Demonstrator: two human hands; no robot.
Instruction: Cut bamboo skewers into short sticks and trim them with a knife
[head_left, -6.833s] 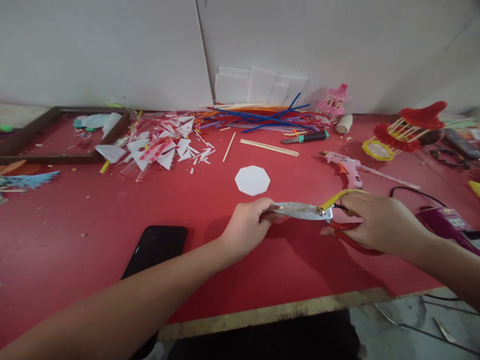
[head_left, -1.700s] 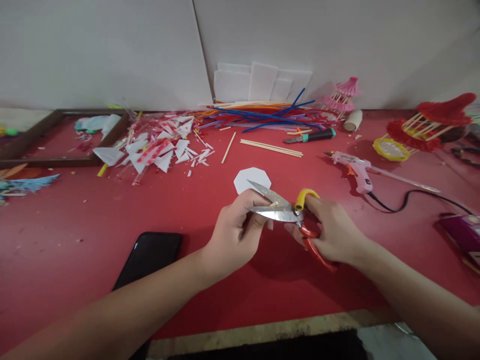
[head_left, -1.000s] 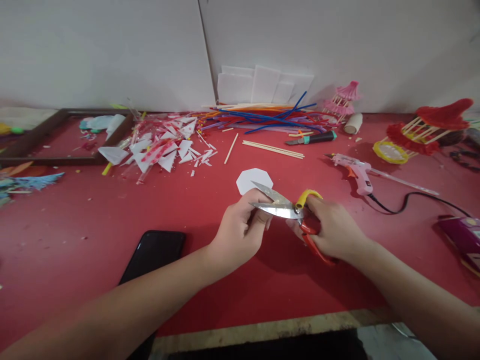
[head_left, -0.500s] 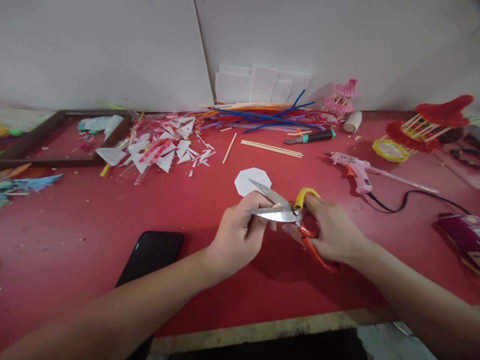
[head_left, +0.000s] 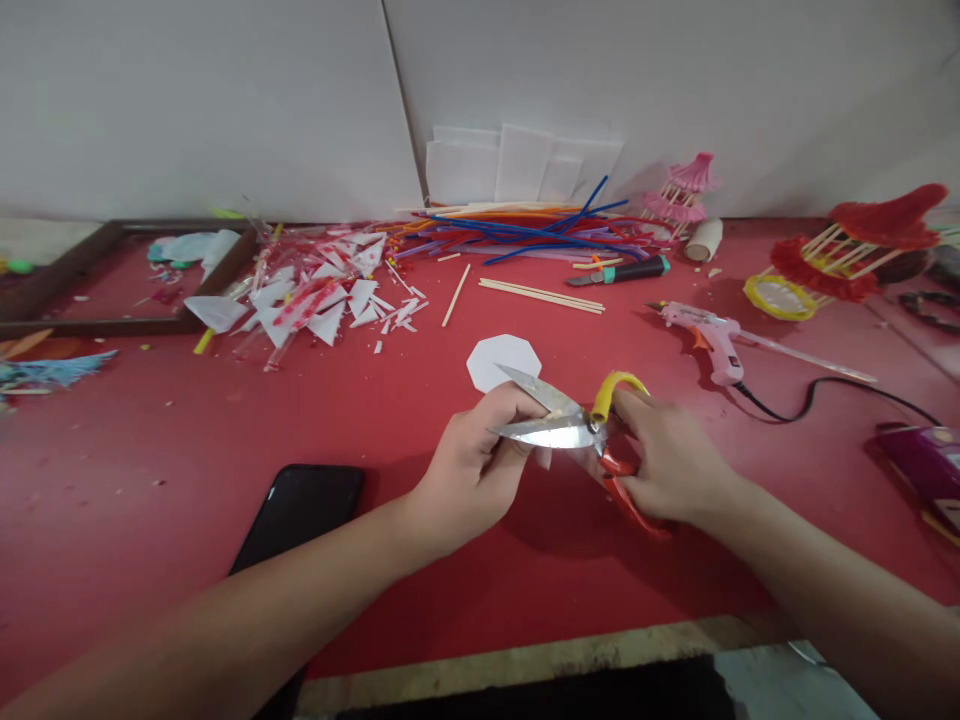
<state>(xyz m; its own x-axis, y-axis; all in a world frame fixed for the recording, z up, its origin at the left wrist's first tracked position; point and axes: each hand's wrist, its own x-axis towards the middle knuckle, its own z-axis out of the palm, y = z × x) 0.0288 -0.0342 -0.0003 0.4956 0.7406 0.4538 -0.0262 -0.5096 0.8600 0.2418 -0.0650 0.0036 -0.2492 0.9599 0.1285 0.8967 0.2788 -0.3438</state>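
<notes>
My right hand [head_left: 667, 455] grips a pair of scissors [head_left: 559, 430] by its red and yellow handles, with the blades parted and pointing left. Pinched in my left hand [head_left: 476, 470] is a wooden stick [head_left: 554, 413]; only its pale end shows, between the blades near the pivot. The rest of it is hidden by my fingers. Just beyond the blades a white paper octagon [head_left: 504, 362] lies flat on the red tabletop [head_left: 420, 420].
Several loose sticks [head_left: 541, 295] and a utility knife [head_left: 622, 270] lie farther back. A pink glue gun [head_left: 709, 340] with a cord rests at right. Paper scraps [head_left: 322, 295], pipe cleaners [head_left: 525, 238], a dark frame [head_left: 97, 325] and a black phone [head_left: 304, 510] are around.
The scissor blades have closed slightly around the stick's end, and the yellow handle has shifted a little. Both hands stay in nearly the same place.
</notes>
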